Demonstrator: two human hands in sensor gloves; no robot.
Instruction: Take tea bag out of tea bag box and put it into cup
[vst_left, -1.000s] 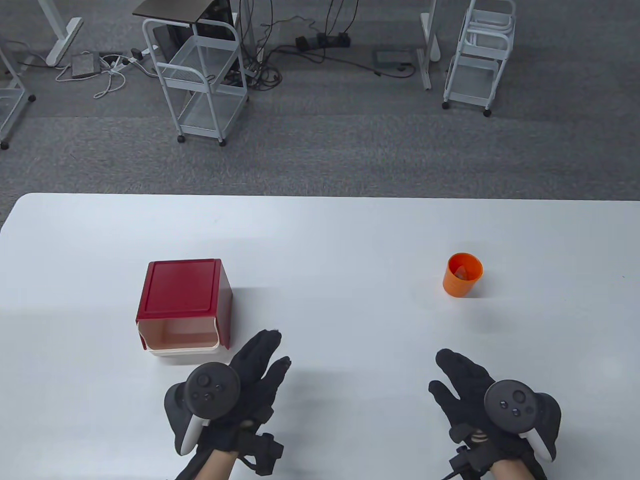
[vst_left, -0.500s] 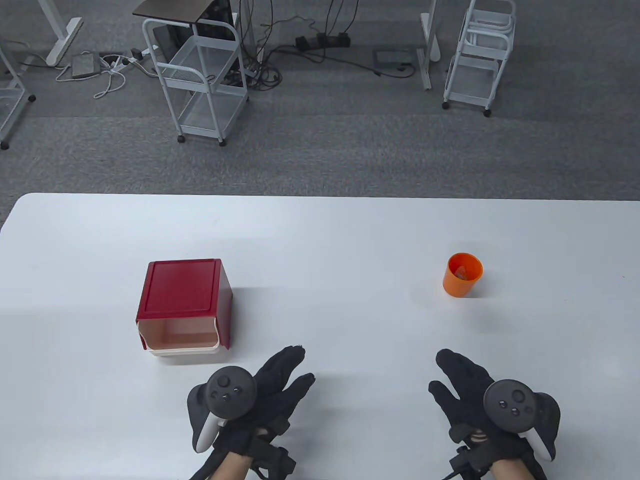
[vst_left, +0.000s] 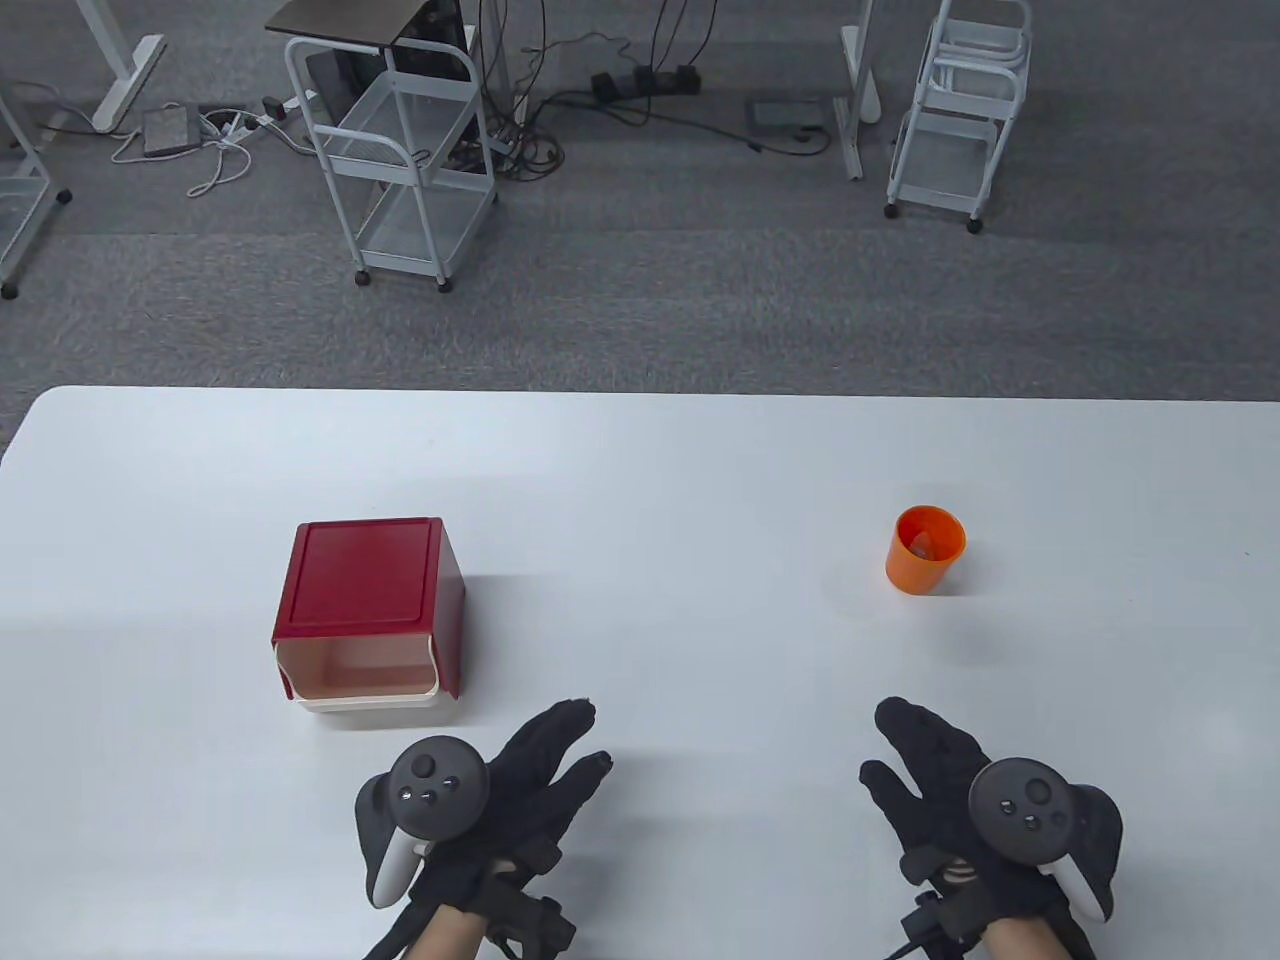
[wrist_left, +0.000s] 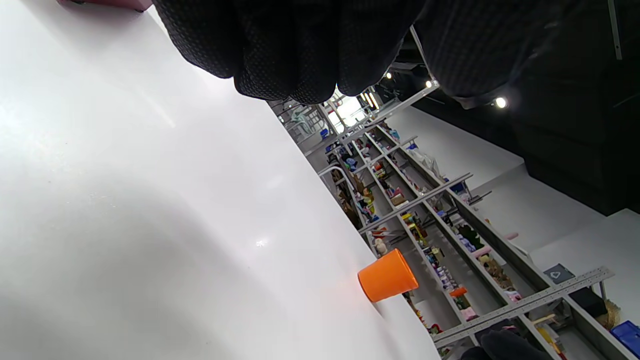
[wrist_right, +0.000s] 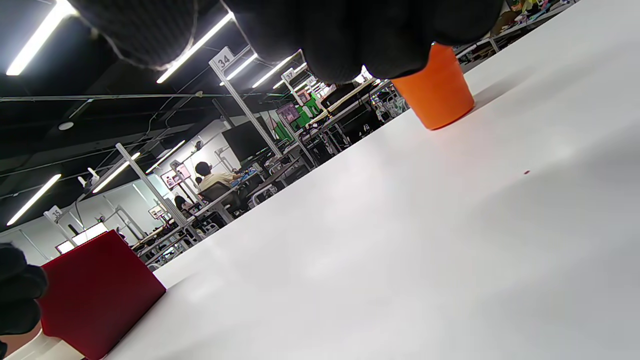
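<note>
Table view: white table (vst_left: 640, 470). Red tea bag box (vst_left: 368, 610) at near left, upright, its cream drawer front open toward the near edge. Orange cup (vst_left: 925, 550) at right, upright, well apart from the box; a pale item shows inside it, probably the tea bag (vst_left: 922, 545), too small to confirm. Left hand (vst_left: 500, 810) near the table's near edge, just right of the box, fingers extended, holding nothing. Right hand (vst_left: 950, 790) near the near edge, on the near side of the cup, fingers spread, holding nothing. Two white wire carts (vst_left: 405, 150) stand on the grey carpet beyond.

Left wrist view: gloved fingers (wrist_left: 280, 45) along the top edge; cup (wrist_left: 387, 275) far across the table.

Right wrist view: gloved fingers (wrist_right: 360, 35) at top; cup (wrist_right: 437, 92) beyond them; box (wrist_right: 95, 292) at lower left.
</note>
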